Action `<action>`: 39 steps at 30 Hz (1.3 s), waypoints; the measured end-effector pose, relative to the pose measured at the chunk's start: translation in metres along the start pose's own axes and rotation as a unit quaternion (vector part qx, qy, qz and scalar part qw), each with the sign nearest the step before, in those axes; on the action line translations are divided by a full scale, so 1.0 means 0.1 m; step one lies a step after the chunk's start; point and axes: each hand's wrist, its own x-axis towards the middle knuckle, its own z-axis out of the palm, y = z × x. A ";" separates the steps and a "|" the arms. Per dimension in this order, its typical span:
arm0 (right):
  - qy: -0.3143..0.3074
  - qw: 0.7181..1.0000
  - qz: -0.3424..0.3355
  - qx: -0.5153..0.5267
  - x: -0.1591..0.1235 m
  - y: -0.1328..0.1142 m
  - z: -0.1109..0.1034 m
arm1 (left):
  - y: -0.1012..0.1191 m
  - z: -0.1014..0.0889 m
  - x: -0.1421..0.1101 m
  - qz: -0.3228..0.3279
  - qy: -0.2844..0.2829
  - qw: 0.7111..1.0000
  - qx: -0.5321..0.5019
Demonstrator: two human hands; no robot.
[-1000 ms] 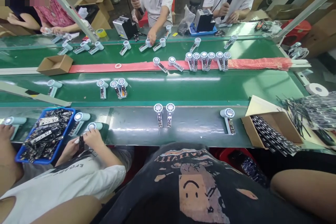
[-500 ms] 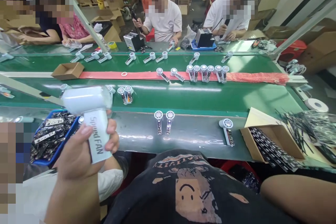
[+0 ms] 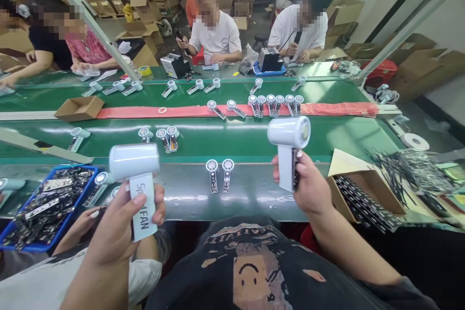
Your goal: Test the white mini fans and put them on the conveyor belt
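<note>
Gripping the lettered fan (image 3: 134, 161), the left hand (image 3: 115, 225) is raised near the tabletop (image 3: 250, 189). The right hand (image 3: 314, 186) grasps the second fan (image 3: 286, 133) over the tabletop; this fan's board (image 3: 295, 160), partly obscured, appears exposed.

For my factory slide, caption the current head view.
Left hand holds a pale fan, right hand a second fan, with more fans on the bench beyond.
</note>
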 end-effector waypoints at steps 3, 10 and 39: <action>0.004 0.993 0.011 0.116 0.04 0.10 0.20 | -0.16 -0.01 0.00 -0.032 -0.038 0.999 0.000; 0.024 0.981 0.052 0.187 0.15 0.32 0.42 | -0.46 0.11 -0.05 -0.086 -0.022 0.996 0.005; -0.014 0.967 0.031 0.251 0.55 0.35 0.31 | -0.66 0.84 -0.07 -0.115 0.157 0.979 -0.059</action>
